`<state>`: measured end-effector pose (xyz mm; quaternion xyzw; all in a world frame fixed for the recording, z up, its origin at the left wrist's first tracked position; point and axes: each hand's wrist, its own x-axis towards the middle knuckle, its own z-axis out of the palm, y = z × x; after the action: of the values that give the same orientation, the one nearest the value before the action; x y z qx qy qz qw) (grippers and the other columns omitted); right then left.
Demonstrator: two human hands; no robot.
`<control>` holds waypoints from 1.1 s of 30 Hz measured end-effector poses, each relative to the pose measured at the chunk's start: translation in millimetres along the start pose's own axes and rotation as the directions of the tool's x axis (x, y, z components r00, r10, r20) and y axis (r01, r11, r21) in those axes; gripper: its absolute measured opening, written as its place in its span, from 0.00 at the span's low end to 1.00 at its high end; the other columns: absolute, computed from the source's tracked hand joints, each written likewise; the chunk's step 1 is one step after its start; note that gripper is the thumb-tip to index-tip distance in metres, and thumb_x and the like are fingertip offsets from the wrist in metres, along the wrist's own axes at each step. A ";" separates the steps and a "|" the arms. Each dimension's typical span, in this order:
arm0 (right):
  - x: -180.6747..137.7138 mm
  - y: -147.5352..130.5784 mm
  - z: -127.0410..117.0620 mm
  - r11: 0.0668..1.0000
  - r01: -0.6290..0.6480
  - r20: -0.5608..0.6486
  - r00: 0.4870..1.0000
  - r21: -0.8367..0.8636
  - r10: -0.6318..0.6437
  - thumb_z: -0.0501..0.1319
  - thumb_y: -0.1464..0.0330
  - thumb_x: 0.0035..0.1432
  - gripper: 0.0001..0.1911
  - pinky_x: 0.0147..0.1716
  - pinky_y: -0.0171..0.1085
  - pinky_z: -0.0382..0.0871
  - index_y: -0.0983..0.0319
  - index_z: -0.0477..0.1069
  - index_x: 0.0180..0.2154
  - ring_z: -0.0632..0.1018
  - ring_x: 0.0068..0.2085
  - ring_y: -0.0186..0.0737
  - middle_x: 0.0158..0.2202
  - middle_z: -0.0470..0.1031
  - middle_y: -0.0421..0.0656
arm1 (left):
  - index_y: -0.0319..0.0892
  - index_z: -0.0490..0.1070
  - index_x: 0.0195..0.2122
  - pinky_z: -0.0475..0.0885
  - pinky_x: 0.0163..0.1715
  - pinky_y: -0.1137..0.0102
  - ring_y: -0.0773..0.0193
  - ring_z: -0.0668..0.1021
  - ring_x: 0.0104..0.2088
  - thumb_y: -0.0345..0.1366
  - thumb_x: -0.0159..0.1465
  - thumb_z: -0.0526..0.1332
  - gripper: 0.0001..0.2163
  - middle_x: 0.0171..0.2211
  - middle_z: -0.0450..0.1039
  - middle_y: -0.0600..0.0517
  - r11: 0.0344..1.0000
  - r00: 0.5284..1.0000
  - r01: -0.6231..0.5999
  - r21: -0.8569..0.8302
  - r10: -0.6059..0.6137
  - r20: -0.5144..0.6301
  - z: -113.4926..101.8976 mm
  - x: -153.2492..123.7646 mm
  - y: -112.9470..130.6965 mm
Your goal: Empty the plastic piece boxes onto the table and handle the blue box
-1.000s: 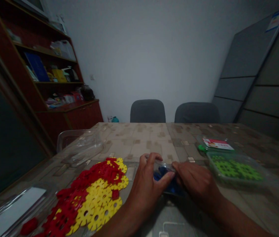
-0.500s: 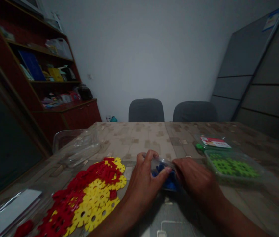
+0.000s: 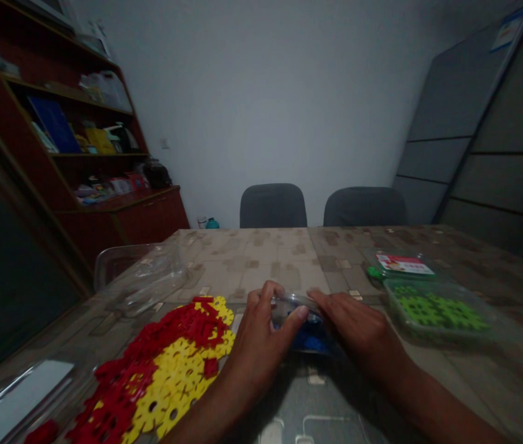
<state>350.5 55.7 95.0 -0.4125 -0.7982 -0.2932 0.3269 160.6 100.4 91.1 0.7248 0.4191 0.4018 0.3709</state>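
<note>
A small clear plastic box (image 3: pixel 293 300) with blue plastic pieces (image 3: pixel 312 343) inside was held over the patterned table (image 3: pixel 266 259) by the left hand (image 3: pixel 261 330); the right hand (image 3: pixel 358 324) touched its right edge, its grip partly hidden. A translucent tub (image 3: pixel 430 337) of bright-green notched pieces (image 3: pixel 441 309) stood rightward, red and yellow pieces (image 3: pixel 176 364) leftward.

The patterned surface (image 3: pixel 261 256) bore red and yellow pieces (image 3: pixel 179 367) at lower left, a clear container (image 3: pixel 144 271) at left, and a tub (image 3: pixel 478 298) at right.

Clear plastic box (image 3: pixel 297 300) with blue pieces (image 3: pixel 313 343) inside, between the two hands (image 3: pixel 261 330), rim glossy
</note>
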 end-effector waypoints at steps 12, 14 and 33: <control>-25.4 20.8 9.4 0.999 -0.049 -0.016 0.999 0.007 0.049 0.49 0.72 0.69 0.12 0.35 0.37 0.69 0.68 0.69 0.41 0.75 0.34 0.39 0.33 0.74 0.47 | 0.45 0.60 0.35 0.66 0.35 0.67 0.59 0.72 0.38 0.51 0.64 0.57 0.15 0.34 0.69 0.52 0.978 0.994 0.107 -0.180 -0.101 0.043 -7.1 3.9 -3.1; -25.0 22.0 10.1 0.999 -0.044 -0.036 0.998 0.007 0.044 0.49 0.72 0.69 0.12 0.34 0.37 0.70 0.68 0.70 0.41 0.76 0.35 0.39 0.34 0.75 0.48 | 0.45 0.60 0.35 0.65 0.35 0.68 0.61 0.71 0.36 0.50 0.64 0.57 0.14 0.32 0.67 0.53 0.978 0.995 0.100 -0.185 -0.094 0.043 -5.9 4.3 -2.3; -12.4 3.4 -27.3 0.985 -0.078 -0.029 0.996 0.151 0.083 0.48 0.73 0.68 0.13 0.31 0.33 0.75 0.67 0.71 0.42 0.79 0.34 0.36 0.35 0.78 0.48 | 0.44 0.62 0.43 0.70 0.44 0.63 0.57 0.74 0.43 0.51 0.66 0.56 0.15 0.41 0.69 0.48 0.751 0.885 0.414 -0.513 -0.202 0.419 -21.0 1.3 -2.3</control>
<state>366.6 31.4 102.9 -0.4136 -0.7947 -0.2262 0.3824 141.5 106.6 97.9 0.5504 0.3189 0.3134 0.7051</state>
